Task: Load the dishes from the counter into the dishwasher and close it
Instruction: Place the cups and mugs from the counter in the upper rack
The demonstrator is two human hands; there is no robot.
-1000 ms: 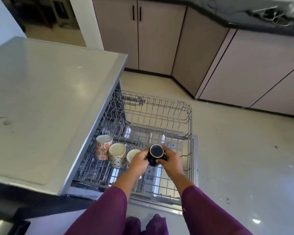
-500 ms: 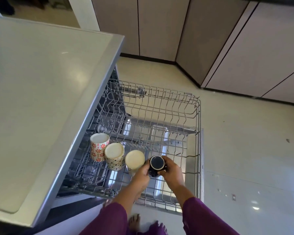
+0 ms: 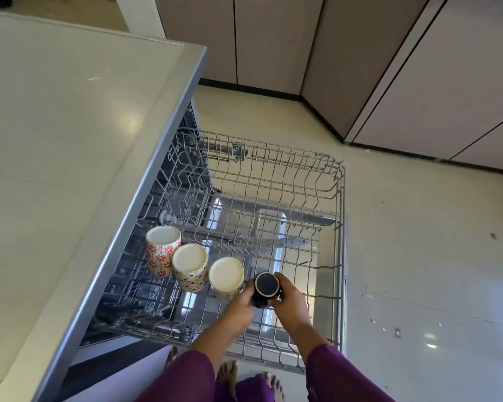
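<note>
1. In the pulled-out wire rack [image 3: 342, 204] of the dishwasher, near its front edge: a black mug [image 3: 266, 285] was held upside down between both hands, at the right end of a row of mugs; whether it rested on the wires could not be told
2. Left hand [image 3: 240, 310]: its fingers were curled against the left side of the black mug, gripping it
3. Right hand [image 3: 291, 300]: fingers and thumb were wrapped round the right side of the same mug
4. Red-flowered mug [image 3: 161, 252]: stood upside down at the left end of the row, nearest the counter [image 3: 70, 140]
5. Dotted mug [image 3: 190, 268]: stood upside down, touching the red-flowered mug
6. Cream mug [image 3: 226, 276]: stood upside down, just beside the black mug
7. Dishwasher door [image 3: 327, 256]: lay open flat beneath the rack
8. Cabinets [image 3: 273, 39]: brown fronts stood beyond the pale floor [image 3: 418, 256]
9. Purple sleeves [image 3: 340, 375]: covered both forearms
</note>
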